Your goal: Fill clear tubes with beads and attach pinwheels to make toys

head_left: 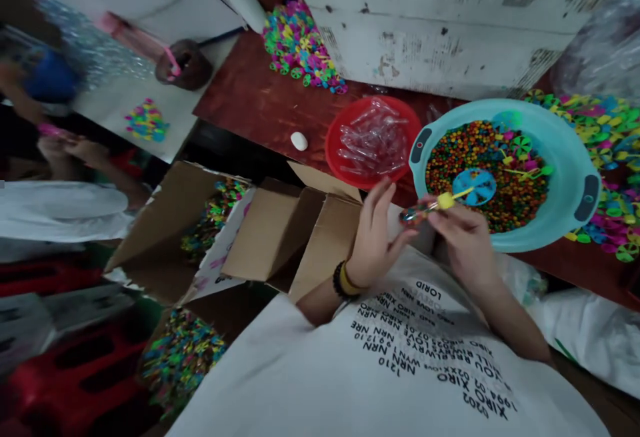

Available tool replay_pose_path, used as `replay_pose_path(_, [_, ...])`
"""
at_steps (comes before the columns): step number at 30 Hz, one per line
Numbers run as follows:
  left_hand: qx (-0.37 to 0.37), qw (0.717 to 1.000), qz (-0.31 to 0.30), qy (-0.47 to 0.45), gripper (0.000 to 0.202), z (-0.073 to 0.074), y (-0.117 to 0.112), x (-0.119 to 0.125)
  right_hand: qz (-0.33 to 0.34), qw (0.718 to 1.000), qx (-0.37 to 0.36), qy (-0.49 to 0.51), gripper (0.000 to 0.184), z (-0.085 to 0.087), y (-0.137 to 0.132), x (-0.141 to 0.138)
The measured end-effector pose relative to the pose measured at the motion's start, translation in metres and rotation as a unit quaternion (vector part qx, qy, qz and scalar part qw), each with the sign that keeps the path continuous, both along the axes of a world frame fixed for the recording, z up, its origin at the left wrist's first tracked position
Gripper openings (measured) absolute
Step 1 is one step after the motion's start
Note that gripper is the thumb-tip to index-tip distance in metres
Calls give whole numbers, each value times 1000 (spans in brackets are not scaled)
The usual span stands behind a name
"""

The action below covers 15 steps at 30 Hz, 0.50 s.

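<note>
My left hand (376, 234) and my right hand (463, 237) together pinch a small clear tube filled with coloured beads (419, 211). A yellow cap (445, 201) sits on its right end, with a blue pinwheel (474, 187) on a yellow stem beyond it. Both hands are closed on the tube, just in front of a turquoise basin (560, 150) full of small coloured beads and a few pinwheels. A red bowl (336, 150) of empty clear tubes stands to the basin's left.
Heaps of coloured pinwheels lie at the back (300, 47) and at the right (613, 157) on the brown table. An open cardboard box (170, 217) with finished toys stands at the left, more toys below (180, 357). Another person's hands (70, 150) work at the far left.
</note>
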<state>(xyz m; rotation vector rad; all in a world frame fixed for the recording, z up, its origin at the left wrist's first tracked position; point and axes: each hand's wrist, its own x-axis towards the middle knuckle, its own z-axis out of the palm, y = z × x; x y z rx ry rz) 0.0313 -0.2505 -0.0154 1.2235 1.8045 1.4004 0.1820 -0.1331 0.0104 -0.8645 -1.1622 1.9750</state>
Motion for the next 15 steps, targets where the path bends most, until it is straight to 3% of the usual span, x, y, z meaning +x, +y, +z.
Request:
replay_pose_path(2, [-27,998,2,-59,46,-19,-23,-20,97,994,41,-31,13,-10,-17,-16])
replay_pose_path(4, [-37,990,79,-111,46,-36,-49,-39,187,976,103,-45,8,-24,-34,-38])
replay_pose_path(6, [-30,976,177,-126,46,-47,-74,-51,254,954,151,-45,17,-38,-49,-66])
replay_pose_path(8, [-13,960,228,-164,55,-54,-92,-56,288,941,170,-49,24,-52,-64,-95])
replay_pose_path(12, [-22,933,249,-260,68,-74,-110,-69,305,923,206,-112,16,-71,-85,-142])
replay_pose_path(15, [-71,916,356,-169,59,-95,-123,-106,351,890,230,-181,24,-75,-84,-153])
